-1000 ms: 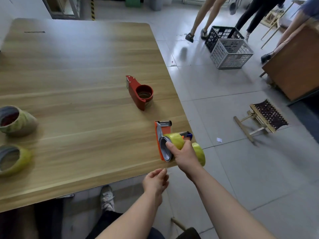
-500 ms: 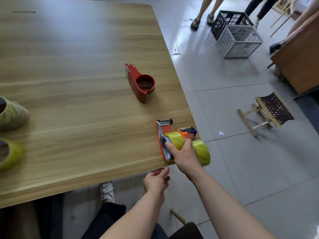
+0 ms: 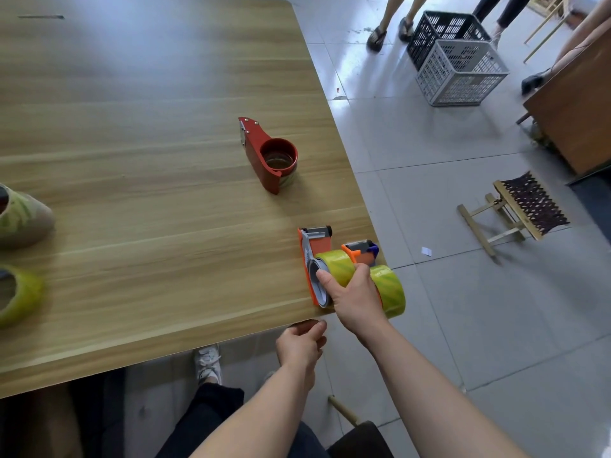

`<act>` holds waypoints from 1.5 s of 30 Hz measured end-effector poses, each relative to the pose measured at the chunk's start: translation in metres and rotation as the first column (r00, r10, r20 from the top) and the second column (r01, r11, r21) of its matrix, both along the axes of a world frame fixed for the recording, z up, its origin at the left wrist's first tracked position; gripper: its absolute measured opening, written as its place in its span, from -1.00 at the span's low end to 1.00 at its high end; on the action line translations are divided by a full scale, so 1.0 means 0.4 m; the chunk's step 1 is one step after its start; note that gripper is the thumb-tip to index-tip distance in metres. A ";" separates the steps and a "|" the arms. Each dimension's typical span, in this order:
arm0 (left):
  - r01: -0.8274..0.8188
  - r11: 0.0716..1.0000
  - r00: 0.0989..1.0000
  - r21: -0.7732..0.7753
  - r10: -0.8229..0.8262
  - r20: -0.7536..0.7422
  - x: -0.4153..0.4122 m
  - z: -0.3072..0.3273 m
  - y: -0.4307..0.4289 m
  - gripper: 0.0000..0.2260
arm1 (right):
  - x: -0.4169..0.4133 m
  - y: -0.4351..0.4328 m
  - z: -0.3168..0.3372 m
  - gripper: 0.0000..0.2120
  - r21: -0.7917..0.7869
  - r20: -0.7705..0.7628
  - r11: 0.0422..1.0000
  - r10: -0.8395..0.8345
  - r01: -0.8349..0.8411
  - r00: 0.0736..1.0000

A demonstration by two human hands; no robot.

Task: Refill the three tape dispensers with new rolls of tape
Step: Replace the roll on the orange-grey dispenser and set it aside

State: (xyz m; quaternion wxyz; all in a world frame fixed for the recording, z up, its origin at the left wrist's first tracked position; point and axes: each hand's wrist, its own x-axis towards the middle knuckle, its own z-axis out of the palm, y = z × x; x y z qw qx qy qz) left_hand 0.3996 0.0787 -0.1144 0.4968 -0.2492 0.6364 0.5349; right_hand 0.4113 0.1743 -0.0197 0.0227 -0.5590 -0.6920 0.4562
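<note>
Two tape rolls (image 3: 20, 223) (image 3: 16, 295) at left, blurred and cut off by frame edge. Right hand (image 3: 353, 295) covering middle of two orange dispensers (image 3: 314, 259), hiding where one ends and the other begins. Left hand (image 3: 299, 345) fingertips tucked under table (image 3: 132, 160) edge, out of sight. Bystanders' legs (image 3: 386, 14) cropped at top. Scrap on floor (image 3: 426, 251) too small to identify.

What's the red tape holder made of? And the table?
Red dispenser: looks like painted metal, going by its thin, glossy sheet body and small rivets, though it might be plastic. Table: wood-look top, probably laminate, smooth with printed-looking grain.
</note>
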 end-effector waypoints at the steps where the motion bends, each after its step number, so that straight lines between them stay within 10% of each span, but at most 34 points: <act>1: 0.007 1.000 1.000 0.003 -0.007 -0.006 0.002 0.005 -0.001 -0.89 | 0.001 -0.001 0.000 -0.44 0.004 0.004 1.000 0.003 -0.003 1.000; 45: -0.150 0.982 0.935 0.112 0.104 0.340 -0.064 0.013 0.018 -0.73 | 0.000 -0.007 -0.021 -0.34 -0.009 -0.007 1.000 0.029 -0.029 1.000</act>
